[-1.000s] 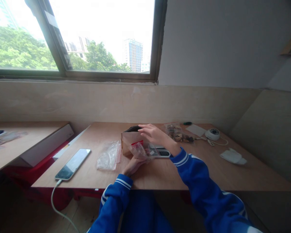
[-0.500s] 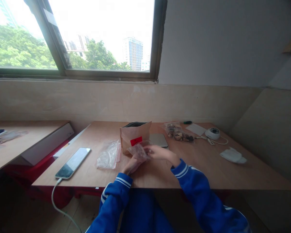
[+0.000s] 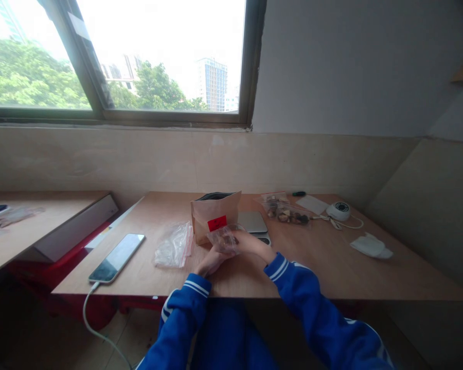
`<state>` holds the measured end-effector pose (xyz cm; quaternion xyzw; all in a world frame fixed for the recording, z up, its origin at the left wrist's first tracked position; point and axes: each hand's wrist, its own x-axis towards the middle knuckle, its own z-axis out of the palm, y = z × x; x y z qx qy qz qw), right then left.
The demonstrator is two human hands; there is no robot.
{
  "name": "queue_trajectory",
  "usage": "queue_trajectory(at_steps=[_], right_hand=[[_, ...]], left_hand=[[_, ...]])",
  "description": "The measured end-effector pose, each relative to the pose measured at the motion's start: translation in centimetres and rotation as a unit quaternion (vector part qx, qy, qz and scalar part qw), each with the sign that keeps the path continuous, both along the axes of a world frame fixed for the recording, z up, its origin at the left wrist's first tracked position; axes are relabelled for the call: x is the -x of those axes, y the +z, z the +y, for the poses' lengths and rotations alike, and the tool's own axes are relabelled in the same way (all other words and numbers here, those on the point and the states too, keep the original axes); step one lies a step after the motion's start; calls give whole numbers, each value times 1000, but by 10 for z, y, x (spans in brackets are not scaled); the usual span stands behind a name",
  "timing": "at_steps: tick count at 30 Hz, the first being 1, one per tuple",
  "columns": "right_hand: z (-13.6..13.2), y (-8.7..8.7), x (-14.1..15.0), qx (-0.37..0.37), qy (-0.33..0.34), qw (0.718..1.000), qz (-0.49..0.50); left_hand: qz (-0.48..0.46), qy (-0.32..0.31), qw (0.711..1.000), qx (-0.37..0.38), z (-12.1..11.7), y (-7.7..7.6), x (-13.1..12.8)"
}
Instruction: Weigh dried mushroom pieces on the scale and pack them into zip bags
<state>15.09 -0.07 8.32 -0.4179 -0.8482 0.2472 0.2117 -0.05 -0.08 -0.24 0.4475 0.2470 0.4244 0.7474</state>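
Note:
My left hand [image 3: 213,259] is closed around a small clear plastic bag [image 3: 223,239], holding it low in front of the brown paper pouch. Small brownish pieces show dimly through the plastic. My right hand [image 3: 250,242] comes in from the right, its fingers bent at the mouth of the bag and partly hidden by it. A dark bit shows at those fingertips, too small to name. Behind both hands the paper pouch [image 3: 204,218] stands upright with its top open and a red label [image 3: 217,223] on its front.
Flat clear zip bags [image 3: 173,245] lie left of the pouch, near a phone [image 3: 118,258] on a cable. A scale [image 3: 254,223] sits behind my right hand. Farther right are bags of dried mushroom-like pieces [image 3: 291,215], a white dome camera [image 3: 338,211] and a crumpled white item [image 3: 371,246].
My right hand has shifted left and its fingers are deeper at the clear bag, uncovering more of the scale. Brownish pieces now show in the bag. My left hand stays nearly still.

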Motion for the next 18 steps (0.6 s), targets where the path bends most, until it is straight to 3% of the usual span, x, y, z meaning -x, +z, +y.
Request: queue_trajectory(at_steps=[7, 18], right_hand=[[-2, 1, 2, 30, 21, 999, 9], [0, -11, -5, 21, 10, 983, 183]], left_hand=[[31, 13, 999, 4, 0, -3, 0], [-7, 18, 999, -28, -1, 3, -2]])
